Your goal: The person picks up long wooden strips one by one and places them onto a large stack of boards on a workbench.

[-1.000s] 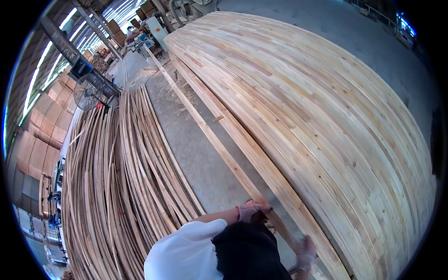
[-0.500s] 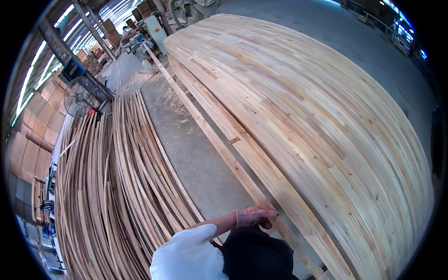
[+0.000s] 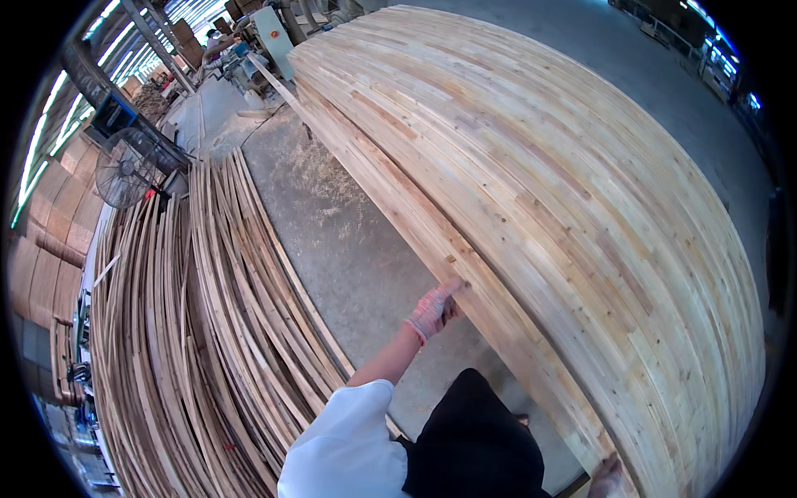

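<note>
Left hand: gloved hand (image 3: pixel 433 315) right of the frame's centre, fingers curled on the left edge of the long wooden strip, apparently grasping it; undersides hidden.
Right hand: at the lower right (image 3: pixel 607 478), partly cut by the frame's bottom; fingertips at the strip's near end, clenched or merely resting, cannot tell.
Wooden strip: pale, at (image 3: pixel 513 339), runs diagonally from upper left to lower right.
Key relation: strip lies up and to the right of the left fingers; its long axis passes both hands. Left hand nearer mid-length, right hand nearer the lower-right end.
Right neighbour: broad wooden panel (image 3: pixel 548 199) filling the right half, its long edges roughly along the strip; dark gap between.
Small block: wood piece (image 3: pixel 451 259), just above the left fingertips.
Left side: loose strips (image 3: pixel 249 307), lower left; grey floor (image 3: pixel 324 249) between.
</note>
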A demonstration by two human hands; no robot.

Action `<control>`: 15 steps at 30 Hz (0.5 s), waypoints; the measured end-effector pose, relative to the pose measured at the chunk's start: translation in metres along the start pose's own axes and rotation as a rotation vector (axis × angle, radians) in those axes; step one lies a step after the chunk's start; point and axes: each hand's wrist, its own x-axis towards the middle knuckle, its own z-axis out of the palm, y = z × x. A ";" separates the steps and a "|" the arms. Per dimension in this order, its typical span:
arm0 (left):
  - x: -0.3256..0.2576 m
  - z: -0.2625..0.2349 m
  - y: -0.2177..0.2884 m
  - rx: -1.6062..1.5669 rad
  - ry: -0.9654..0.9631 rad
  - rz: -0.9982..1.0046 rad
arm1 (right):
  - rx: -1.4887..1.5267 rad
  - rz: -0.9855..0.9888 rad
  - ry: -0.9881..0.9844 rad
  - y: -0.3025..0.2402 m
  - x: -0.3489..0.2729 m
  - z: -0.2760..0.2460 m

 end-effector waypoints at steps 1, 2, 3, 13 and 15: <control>0.004 -0.009 -0.001 -0.071 0.030 -0.010 | 0.092 -0.063 -0.006 -0.033 -0.014 0.014; 0.005 -0.016 -0.006 -0.098 -0.045 -0.045 | 0.206 -0.183 0.052 -0.065 -0.025 0.027; 0.002 -0.023 -0.016 -0.120 -0.123 -0.073 | 0.049 -0.087 -0.014 -0.097 -0.027 0.038; -0.072 0.040 -0.154 0.002 -0.414 -0.605 | 0.185 -0.485 -0.447 -0.314 -0.085 0.067; -0.069 0.054 -0.167 0.118 -0.599 -0.544 | 0.225 -0.807 -0.502 -0.336 -0.089 0.063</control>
